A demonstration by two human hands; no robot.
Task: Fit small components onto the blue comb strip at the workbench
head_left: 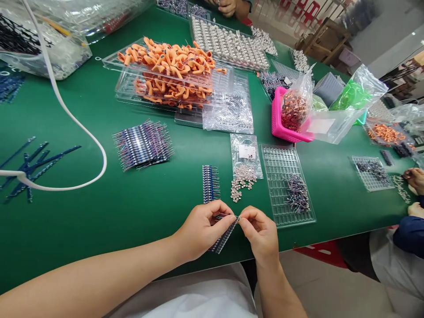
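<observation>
My left hand (200, 229) pinches a dark strip of small wire-leaded parts (222, 242) between thumb and fingers. At the strip's upper end my right hand (260, 232) is closed in a pinch, its fingertips nearly meeting those of the left. Whatever lies between the right fingertips is too small to name. Just beyond my left hand lies another strip of wire-leaded parts (211, 183), blue and white. Small pale round pieces (239, 189) are spilled below a clear labelled bag (247, 154). Right of them, a ridged clear tray (276, 194) carries a loose heap of leaded parts (298, 194).
Stacked trays of orange pieces (172, 62) stand farther back, near a pink basket (276, 117). A bundle of leaded strips (144, 143) lies left, with a white cable (79, 121) looping over the table. A co-worker's hand (414, 179) shows at right, another person's hand (228, 6) at the top.
</observation>
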